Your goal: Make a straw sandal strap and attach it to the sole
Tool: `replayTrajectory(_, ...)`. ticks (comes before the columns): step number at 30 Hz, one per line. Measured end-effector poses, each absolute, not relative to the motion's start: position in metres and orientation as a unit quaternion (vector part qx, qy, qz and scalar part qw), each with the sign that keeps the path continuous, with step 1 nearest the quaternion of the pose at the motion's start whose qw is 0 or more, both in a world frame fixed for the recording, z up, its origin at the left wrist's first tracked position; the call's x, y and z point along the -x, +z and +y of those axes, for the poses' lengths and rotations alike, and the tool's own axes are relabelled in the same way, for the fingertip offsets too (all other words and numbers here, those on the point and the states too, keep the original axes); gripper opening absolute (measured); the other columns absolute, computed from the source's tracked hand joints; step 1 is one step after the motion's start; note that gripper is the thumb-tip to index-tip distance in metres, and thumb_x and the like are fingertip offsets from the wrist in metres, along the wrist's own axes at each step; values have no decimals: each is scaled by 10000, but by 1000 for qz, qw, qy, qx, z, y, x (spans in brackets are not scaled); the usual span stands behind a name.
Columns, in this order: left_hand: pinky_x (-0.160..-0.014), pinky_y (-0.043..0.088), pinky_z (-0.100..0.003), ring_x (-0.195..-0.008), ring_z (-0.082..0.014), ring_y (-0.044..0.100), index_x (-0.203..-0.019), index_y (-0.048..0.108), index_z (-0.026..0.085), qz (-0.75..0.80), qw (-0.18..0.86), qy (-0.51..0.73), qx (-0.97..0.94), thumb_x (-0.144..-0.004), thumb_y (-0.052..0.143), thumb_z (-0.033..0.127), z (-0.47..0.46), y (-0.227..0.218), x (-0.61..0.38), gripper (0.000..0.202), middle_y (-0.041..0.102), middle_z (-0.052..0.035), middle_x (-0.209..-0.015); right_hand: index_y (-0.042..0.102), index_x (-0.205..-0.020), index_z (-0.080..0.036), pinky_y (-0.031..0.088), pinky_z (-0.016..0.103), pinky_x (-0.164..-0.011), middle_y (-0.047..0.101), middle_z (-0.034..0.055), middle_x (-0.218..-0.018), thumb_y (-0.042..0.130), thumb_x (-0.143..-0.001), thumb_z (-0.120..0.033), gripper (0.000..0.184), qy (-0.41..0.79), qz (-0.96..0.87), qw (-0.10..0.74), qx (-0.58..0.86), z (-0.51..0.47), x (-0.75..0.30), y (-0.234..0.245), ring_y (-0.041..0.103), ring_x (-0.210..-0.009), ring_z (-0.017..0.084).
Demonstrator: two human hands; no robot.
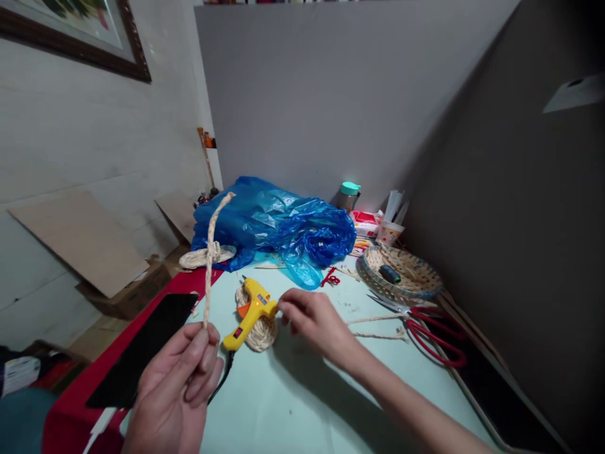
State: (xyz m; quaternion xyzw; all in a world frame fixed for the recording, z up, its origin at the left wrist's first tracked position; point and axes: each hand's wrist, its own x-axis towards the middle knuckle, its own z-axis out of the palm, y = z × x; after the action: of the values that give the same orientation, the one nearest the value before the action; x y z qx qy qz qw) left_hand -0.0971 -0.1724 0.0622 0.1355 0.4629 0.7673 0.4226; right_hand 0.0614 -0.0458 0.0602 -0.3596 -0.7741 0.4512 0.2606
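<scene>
- Braided cord (211, 252): held upright in the left hand (177, 384), pinched at its lower end between thumb and fingers. It rises above the left part of the table (302, 403), free end tilted right near the blue plastic bag (278, 230).
- Left hand: closed on the braided cord, low in view at the table's near edge.
- Right hand (314, 321): reached forward, fingers drawn narrow, fingertips at the rear of the yellow glue gun (250, 315). Contact looks likely; a full grasp is not established.
- Glue gun: lies tilted on a small coil of cord (258, 331) at the table's centre, its black cable running toward the left hand.
- Step in hand (judged): picking up the glue gun while the cord is kept ready for gluing.
- Next move (judged): the right hand needs a firm hold on the gun body, nozzle kept away from the left hand's fingers; the cable must run free.
- Surroundings: a second coil of cord (205, 255) beside the bag; a dark phone (142, 347) on the red strip to the left; a woven basket (401, 274) to the right, with red-handled scissors (432, 340) just in front of it; a cup (390, 232) and a teal-lidded jar (348, 195) at the back.
- Obstructions: the gun rests on the coil, which may shift when it is lifted; loose cord strands (378, 328) lie right of the hand.
</scene>
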Motion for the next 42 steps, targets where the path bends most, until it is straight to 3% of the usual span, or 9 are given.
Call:
replayTrajectory(3, -383, 323, -87, -443, 6, 327, -698, 692, 161, 473, 427, 761, -121, -472, 950, 270, -174, 61, 103, 360, 604, 19, -658, 699, -1038, -222, 359, 278, -650, 670, 33, -766, 516, -919, -258, 221, 396, -833, 203, 328, -65, -34, 61, 581, -702, 183)
replayTrajectory(9, -396, 329, -87, -447, 12, 336, -736, 691, 152, 486, 432, 749, -129, -536, 928, 321, -181, 50, 115, 353, 588, 19, -662, 689, -809, -206, 315, 271, -618, 630, 29, -689, 511, -939, -290, 236, 368, -859, 146, 325, -69, -9, 62, 528, -640, 168)
replayTrajectory(16, -385, 241, -104, -422, 12, 279, -733, 674, 144, 485, 460, 725, -165, -663, 857, 331, -182, 44, 119, 270, 500, 54, -589, 689, -845, -203, 391, 263, -635, 631, 7, -708, 429, -991, -429, 374, 451, -776, 231, 374, -74, -32, 50, 546, -650, 168)
replayTrajectory(20, -390, 201, -120, -424, 11, 252, -752, 672, 138, 486, 464, 720, -176, -715, 818, 359, -178, 43, 117, 267, 471, 64, -583, 684, -886, -169, 444, 268, -616, 661, 44, -829, 560, -908, -502, 357, 516, -703, 280, 400, -81, -60, 44, 573, -687, 183)
replayTrajectory(24, -401, 176, -129, -444, 7, 240, -769, 669, 144, 483, 473, 712, -190, -765, 780, 349, -172, 45, 109, 232, 482, 59, -611, 558, -935, -240, 443, 232, -652, 559, -13, -803, 662, -854, -490, 283, 546, -621, 368, 426, -92, -87, 43, 533, -740, 156)
replayTrajectory(28, -399, 170, -137, -444, 0, 231, -780, 677, 145, 481, 488, 696, -216, -792, 758, 359, -163, 49, 99, 229, 468, 62, -593, 561, -951, -266, 465, 234, -735, 598, -7, -878, 855, -674, -399, 425, 630, -455, 472, 418, -96, -108, 45, 556, -836, 169)
replayTrajectory(35, -365, 173, -122, -404, 13, 237, -825, 705, 147, 492, 501, 665, -254, -754, 788, 408, -140, 59, 77, 283, 518, 53, -592, 708, -901, -207, 442, 219, -657, 596, 7, -779, 807, -699, -506, 375, 674, -419, 460, 399, -94, -135, 51, 521, -730, 147)
replayTrajectory(38, -348, 183, -114, -376, 20, 258, -826, 708, 143, 502, 512, 645, -264, -726, 808, 426, -128, 64, 65, 316, 566, 33, -597, 701, -1086, -240, 479, 237, -703, 679, 40, -928, 696, -801, -571, 436, 607, -498, 438, 437, -92, -151, 50, 592, -846, 193)
replayTrajectory(42, -344, 218, -115, -372, 17, 298, -837, 724, 147, 514, 514, 631, -272, -727, 807, 415, -111, 66, 53, 301, 615, 9, -624, 701, -1122, -279, 566, 302, -741, 717, 78, -1120, 620, -849, -580, 415, 534, -564, 421, 469, -91, -164, 46, 661, -932, 266)
